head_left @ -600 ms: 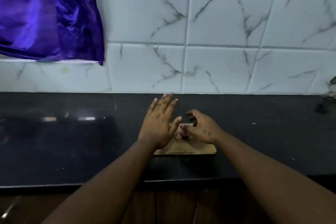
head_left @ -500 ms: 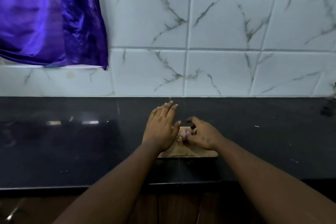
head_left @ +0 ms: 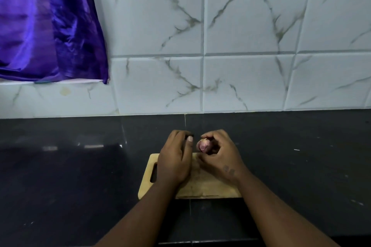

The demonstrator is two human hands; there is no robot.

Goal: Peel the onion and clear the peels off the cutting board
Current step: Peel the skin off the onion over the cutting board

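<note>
A small pinkish onion (head_left: pixel 203 145) sits between the thumb and curled fingers of my right hand (head_left: pixel 219 158), just above the far edge of the wooden cutting board (head_left: pixel 146 185). My left hand (head_left: pixel 174 159) lies over the board's left half, next to the onion. Its fingers curl down at the far edge around a small dark object (head_left: pixel 189 134); I cannot make out what that object is. Both hands hide most of the board's surface, so any peels on it are out of sight.
The board, with a handle slot (head_left: pixel 154 172) at its left end, lies on a black countertop (head_left: pixel 70 176). A white marbled tile wall (head_left: pixel 241 78) rises behind. A purple cloth (head_left: pixel 50 26) hangs at the upper left.
My left hand, earlier raised with straight fingers, has dropped onto the board and curled. My right hand has turned so that the onion now shows. The camera has tilted down a little.
</note>
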